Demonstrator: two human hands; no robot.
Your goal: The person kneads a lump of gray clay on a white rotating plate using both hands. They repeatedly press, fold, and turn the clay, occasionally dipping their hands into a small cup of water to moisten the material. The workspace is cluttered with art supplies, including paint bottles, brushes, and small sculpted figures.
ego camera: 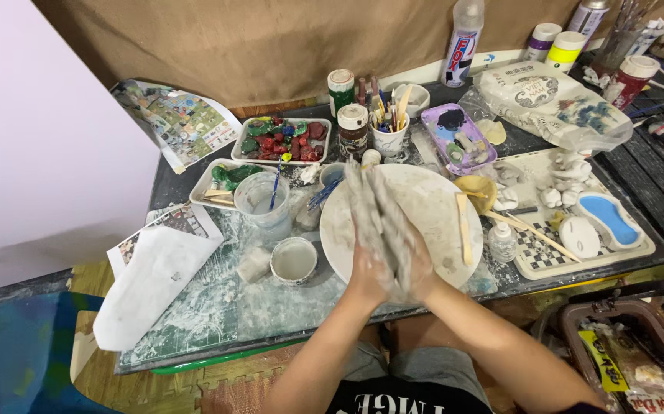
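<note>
Both forearms bare to the elbow, no sleeves in view. Left hand (pixel 369 238) and right hand (pixel 407 245) caked in pale grey, drying clay from fingertips down to the wrists; no rings, watch or bracelet to be seen. Near edge of the view: dark top with large white block lettering, partly cut off. Grey shorts over the lap.

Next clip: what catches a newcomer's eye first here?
Both hands, left hand and right hand, pressed palm to palm and coated in grey clay, over a round white board at the table's centre. Behind them to the left sits a tray of red and green painted pieces.
</note>
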